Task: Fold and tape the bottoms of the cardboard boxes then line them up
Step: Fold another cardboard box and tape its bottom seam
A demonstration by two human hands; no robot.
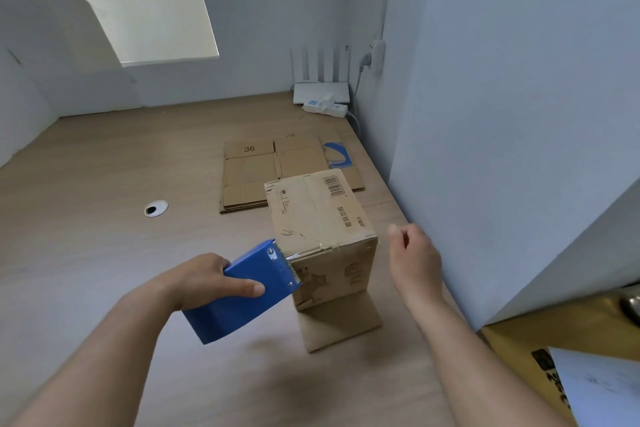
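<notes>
On the wood-grain desk (104, 253) in front of me stands the cardboard box (322, 218), its closed face turned up, with a strip of clear tape running along the seam and over the near edge. A barcode sits near the far edge of that face. One flap (339, 326) at the bottom lies flat on the desk, pointing towards me.

My left hand (204, 277) grips the blue tape dispenser (242, 291) — thumb along its side, fingers wrapped behind it. Its toothed edge rests against the box's near upper edge, at the left corner, where a bit of tape catches the light.

My right hand (414, 253) hangs just to the right of the box, apart from it, fingers loosely curled and holding nothing; it is slightly blurred.

Behind the box lie the flattened boxes (249, 177), one marked 36, with a blue shape (337, 154) on them that I cannot make out. Left of them is a round cable hole (156, 208) in the desk. Far back in the corner stand a white router (322, 92) and a power strip (325, 107) — both close to the wall (519, 114). At my lower right is the corner of a yellowish carton (519, 340).
</notes>
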